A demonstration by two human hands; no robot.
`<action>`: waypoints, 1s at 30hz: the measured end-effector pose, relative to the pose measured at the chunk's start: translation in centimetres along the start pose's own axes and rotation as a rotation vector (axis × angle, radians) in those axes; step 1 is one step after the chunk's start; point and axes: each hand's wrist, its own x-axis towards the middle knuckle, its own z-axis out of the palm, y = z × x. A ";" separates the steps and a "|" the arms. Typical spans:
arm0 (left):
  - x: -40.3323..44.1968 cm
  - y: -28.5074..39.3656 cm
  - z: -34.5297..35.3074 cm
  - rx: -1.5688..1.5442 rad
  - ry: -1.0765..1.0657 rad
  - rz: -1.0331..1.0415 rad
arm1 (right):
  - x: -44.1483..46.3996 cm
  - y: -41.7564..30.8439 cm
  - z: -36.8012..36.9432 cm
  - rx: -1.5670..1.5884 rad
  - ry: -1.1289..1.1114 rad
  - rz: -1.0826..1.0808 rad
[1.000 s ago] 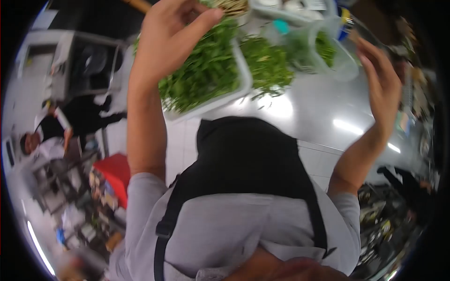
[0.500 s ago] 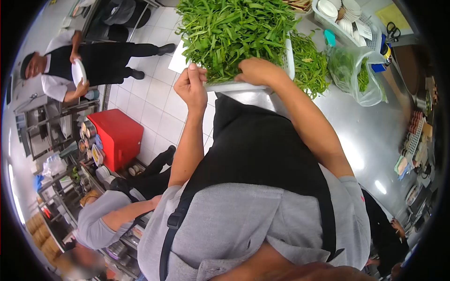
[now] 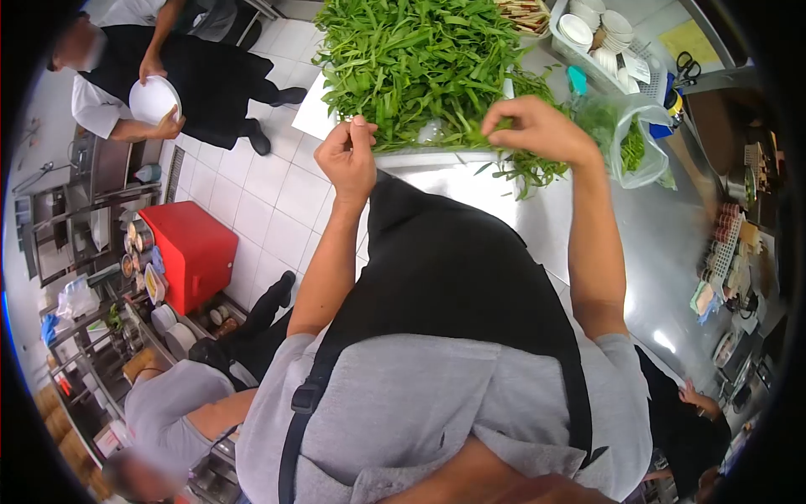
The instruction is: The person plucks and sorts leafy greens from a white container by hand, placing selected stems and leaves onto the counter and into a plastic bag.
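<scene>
A large heap of leafy greens with long narrow leaves fills a white plastic basket. My left hand is closed at the basket's near left corner, thumb up; whatever its fingers hold, if anything, is hidden. Over the near right corner my right hand pinches thumb and fingertips together, with a slightly blurred bit of green at the tips. A looser pile of greens lies on the steel counter beside the basket, partly under my right hand.
On the steel counter stand a clear plastic bag of greens and a basket of white dishes. Scissors lie farther right. To the left, a person holds a white plate near a red cooler box. Other people work behind me.
My right hand has lifted and moved right, from the basket's near edge to its right corner. The left hand stays closed at the left corner. The person at left has turned the plate.
</scene>
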 end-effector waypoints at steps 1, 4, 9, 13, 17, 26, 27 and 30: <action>0.0 0.2 -0.2 0.037 -0.021 -0.007 | -2.0 -0.8 -0.7 0.034 0.077 0.057; -0.1 -0.1 0.1 -0.014 -0.014 0.008 | -6.8 -0.3 -2.7 0.126 0.264 0.211; -0.2 0.1 0.1 0.041 -0.065 -0.003 | -8.3 2.7 -1.5 -0.400 0.427 0.222; -0.2 0.1 0.1 0.046 -0.067 0.026 | -5.6 -1.4 -0.5 -0.339 0.525 0.096; -0.1 -0.7 0.3 0.051 -0.039 0.049 | 3.2 -2.3 3.7 -0.599 0.065 0.252; 0.0 0.0 2.0 0.294 0.075 0.214 | 10.4 7.0 4.9 -0.434 -0.302 0.052; 0.0 0.2 1.8 0.326 0.064 0.196 | 9.3 5.3 3.6 -0.390 -0.295 0.042; -0.1 -0.3 1.4 0.320 0.039 0.208 | 4.2 1.2 0.8 -0.260 -0.160 0.010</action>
